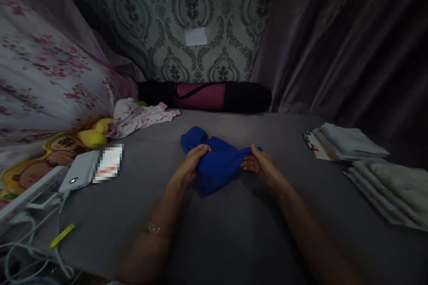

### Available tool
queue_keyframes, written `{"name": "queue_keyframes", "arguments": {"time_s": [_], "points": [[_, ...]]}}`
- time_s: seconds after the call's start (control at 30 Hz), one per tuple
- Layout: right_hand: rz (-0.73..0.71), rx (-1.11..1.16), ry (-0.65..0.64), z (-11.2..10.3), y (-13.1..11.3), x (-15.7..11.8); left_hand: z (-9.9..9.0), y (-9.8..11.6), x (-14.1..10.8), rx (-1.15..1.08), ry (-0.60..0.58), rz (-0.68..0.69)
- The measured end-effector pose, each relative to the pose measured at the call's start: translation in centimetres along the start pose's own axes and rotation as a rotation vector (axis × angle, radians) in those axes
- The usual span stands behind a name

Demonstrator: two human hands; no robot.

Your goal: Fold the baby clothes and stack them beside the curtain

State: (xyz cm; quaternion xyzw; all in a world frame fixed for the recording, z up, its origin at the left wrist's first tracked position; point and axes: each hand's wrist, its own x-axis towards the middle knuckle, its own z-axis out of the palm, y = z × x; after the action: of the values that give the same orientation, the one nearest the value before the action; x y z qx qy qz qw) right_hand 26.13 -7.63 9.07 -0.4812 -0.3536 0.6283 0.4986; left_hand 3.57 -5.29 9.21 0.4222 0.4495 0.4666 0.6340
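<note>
A bright blue piece of cloth [219, 167], apparently a small garment, is stretched between my two hands over the grey sheet [214, 240]. My left hand [195, 160] is closed on its left part, thumb on top. At the right, my right hand [259, 162] pinches a narrow, pulled-out end between thumb and fingers. The cloth bunches up beyond my left hand, and its lower edge hangs down between the hands. Its exact kind cannot be made out.
Folded cloths lie in two stacks [351, 140] [394, 187] at the right. A long black and maroon bag [200, 96] lies against the wall. At left are a patterned garment [147, 120], yellow plush toys [95, 133], a white power bank [80, 171], a power strip [36, 191] and cables.
</note>
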Motion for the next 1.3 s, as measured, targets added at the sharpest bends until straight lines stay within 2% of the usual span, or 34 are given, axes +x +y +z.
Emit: {"name": "queue_keyframes", "arguments": {"time_s": [0.1, 0.23, 0.3, 0.37, 0.47, 0.57, 0.67, 0.83, 0.93, 1.03, 1.13, 1.2, 1.3], "points": [[0.015, -0.044, 0.044, 0.1, 0.5, 0.2, -0.1, -0.3, 0.0, 0.261, -0.03, 0.059], [0.029, -0.12, 0.032, 0.3, 1.1, 0.5, 1.1, -0.4, -0.9, 0.654, -0.101, 0.329], [0.007, -0.175, 0.006, 0.4, 1.3, 0.5, 2.0, -0.4, -1.5, 0.714, -0.156, 0.484], [-0.039, -0.266, -0.01, 0.5, 1.4, 0.3, 2.9, -0.7, -2.0, 0.712, -0.222, 0.538], [-0.101, -0.452, 0.019, 0.5, 1.3, 0.0, 3.6, -1.4, -2.3, 0.674, -0.289, 0.412], [-0.137, -0.604, 0.015, 0.7, 0.9, -0.3, 3.5, -2.1, -2.0, 0.603, -0.327, 0.259], [-0.141, -0.685, -0.026, 0.9, 0.5, -0.7, 3.0, -2.0, -1.8, 0.538, -0.465, 0.148], [-0.113, -0.784, -0.089, 1.2, -0.2, -1.3, 2.6, -0.3, -2.5, 0.568, -0.706, 0.034], [-0.117, -0.877, -0.079, 1.6, -0.5, -2.0, 2.8, 0.1, -3.1, 0.549, -0.833, -0.054], [-0.18, -0.901, -0.057, 2.1, -0.7, -2.8, 3.4, -0.3, -3.5, 0.516, -0.9, -0.084], [-0.222, -0.861, -0.101, 2.2, -0.8, -3.3, 4.2, -1.1, -3.5, 0.467, -0.83, -0.04], [-0.205, -0.836, -0.134, 1.9, -0.7, -3.2, 4.5, -1.3, -3.3, 0.346, -0.684, 0.013], [-0.143, -0.717, -0.117, 1.2, -0.6, -2.5, 4.4, -1.2, -2.8, 0.0, -0.392, 0.019]]}}
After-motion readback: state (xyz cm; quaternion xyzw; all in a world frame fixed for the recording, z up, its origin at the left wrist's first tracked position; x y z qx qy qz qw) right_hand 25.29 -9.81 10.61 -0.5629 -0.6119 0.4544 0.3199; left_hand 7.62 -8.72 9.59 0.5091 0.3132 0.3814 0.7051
